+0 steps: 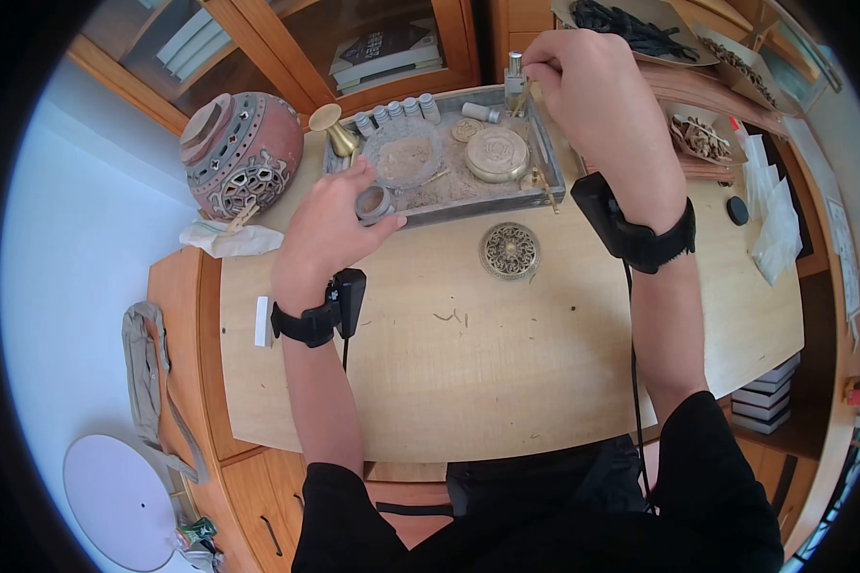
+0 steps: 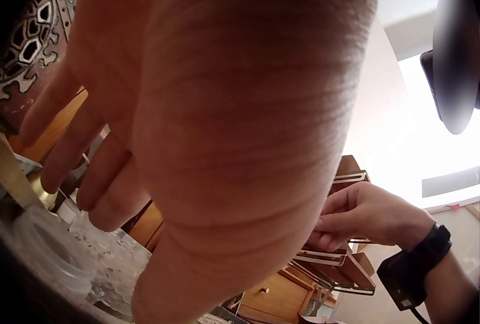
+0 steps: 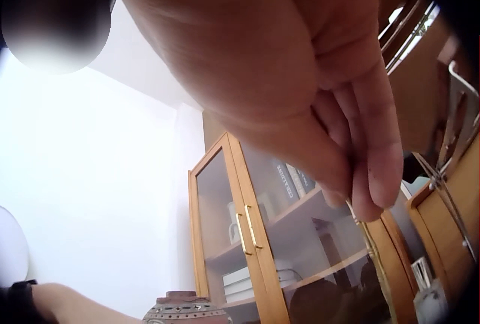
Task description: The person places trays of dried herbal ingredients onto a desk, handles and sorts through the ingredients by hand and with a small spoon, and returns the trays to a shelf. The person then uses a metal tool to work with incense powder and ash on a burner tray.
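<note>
My left hand [image 1: 327, 229] reaches over the front left of a grey tray [image 1: 468, 207], fingers extended and thumb spread. Between thumb and fingers, in the head view, sits a small round jar [image 1: 375, 203] with a clear rim; the left wrist view shows the clear jar [image 2: 56, 253] below the fingers. Raised above the tray's right end, my right hand [image 1: 597, 100] pinches a thin brass rod [image 3: 376, 260] between thumb and fingertips, and the rod hangs downward. A glass dish of powder [image 1: 406, 158] and a round lidded tin [image 1: 497, 156] lie in the tray.
An openwork brass lid [image 1: 510, 251] lies on the table in front of the tray. A pierced clay pot [image 1: 244, 158] stands at left, beside a brass vase [image 1: 333, 129]. Several small vials [image 1: 397, 112] line the tray's back; a glass bottle [image 1: 515, 84] stands near my right hand.
</note>
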Available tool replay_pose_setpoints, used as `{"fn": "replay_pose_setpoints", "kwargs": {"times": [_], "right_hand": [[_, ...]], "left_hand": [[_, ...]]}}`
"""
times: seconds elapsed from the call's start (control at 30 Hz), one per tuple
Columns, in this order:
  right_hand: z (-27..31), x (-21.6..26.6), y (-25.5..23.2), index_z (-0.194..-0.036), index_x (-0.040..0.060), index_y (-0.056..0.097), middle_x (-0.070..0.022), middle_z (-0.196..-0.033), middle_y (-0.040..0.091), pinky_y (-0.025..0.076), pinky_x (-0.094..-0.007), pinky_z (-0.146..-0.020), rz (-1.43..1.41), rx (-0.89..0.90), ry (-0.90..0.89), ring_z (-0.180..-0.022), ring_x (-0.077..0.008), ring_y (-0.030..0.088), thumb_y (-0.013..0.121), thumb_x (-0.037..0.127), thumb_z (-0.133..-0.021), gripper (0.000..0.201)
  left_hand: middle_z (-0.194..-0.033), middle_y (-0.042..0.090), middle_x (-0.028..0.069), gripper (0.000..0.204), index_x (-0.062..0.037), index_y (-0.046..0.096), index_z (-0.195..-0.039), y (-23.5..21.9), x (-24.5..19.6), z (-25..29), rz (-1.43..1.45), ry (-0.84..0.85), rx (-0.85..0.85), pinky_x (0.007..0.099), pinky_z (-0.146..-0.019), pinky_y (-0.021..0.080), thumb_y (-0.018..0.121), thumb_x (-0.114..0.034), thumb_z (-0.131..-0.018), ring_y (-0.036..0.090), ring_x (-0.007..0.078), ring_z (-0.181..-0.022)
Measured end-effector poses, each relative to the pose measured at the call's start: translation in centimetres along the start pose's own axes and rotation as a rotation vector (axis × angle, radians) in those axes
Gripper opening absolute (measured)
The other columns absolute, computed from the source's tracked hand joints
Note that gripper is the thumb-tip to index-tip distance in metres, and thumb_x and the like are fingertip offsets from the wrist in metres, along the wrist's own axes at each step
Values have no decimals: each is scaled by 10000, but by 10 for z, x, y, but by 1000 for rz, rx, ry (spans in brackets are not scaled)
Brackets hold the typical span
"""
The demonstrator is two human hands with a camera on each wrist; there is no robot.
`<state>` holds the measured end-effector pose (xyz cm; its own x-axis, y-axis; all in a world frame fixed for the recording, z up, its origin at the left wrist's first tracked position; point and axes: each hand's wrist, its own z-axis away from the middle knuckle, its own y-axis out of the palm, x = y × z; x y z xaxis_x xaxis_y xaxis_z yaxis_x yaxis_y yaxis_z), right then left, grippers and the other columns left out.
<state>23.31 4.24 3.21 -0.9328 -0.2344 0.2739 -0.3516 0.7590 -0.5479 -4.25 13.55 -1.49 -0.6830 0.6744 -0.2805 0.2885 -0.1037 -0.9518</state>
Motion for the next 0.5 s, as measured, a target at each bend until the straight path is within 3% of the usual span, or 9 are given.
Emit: {"fn": "replay_pose_setpoints", "kwargs": {"times": [0.13,0.2,0.3,0.5], "right_hand": [[1,5,8,-863,-91,711,-297,-834,681,588,-433,-743,-21,64,84,-813,-438,694,633,-67,-830,87],[1,0,16,-941,-49,723,-219,-828,715,561,-402,-714,-23,80,104,-765,-370,705,695,42,-897,104],[2,5,20,-877,-84,720,-284,-849,697,595,-431,-760,-10,68,80,-824,-426,707,650,-52,-848,82],[3,2,28,-880,-83,724,-284,-846,705,607,-434,-772,-22,86,75,-850,-421,721,647,-61,-856,84]], "left_hand": [[-1433,603,222,636,71,676,-1275,-1,-2,1,-13,0,0,408,-1080,487,839,-274,-766,611,386,-1274],[-1430,604,227,635,72,676,-1273,-2,-2,0,-16,8,-8,410,-1080,487,838,-278,-768,610,389,-1273],[-1427,604,231,637,73,677,-1272,1,3,-1,-14,30,1,409,-1082,485,840,-281,-767,608,388,-1275],[-1423,608,232,639,75,673,-1274,0,0,0,-12,22,-3,409,-1084,485,843,-282,-772,606,383,-1281]]}}
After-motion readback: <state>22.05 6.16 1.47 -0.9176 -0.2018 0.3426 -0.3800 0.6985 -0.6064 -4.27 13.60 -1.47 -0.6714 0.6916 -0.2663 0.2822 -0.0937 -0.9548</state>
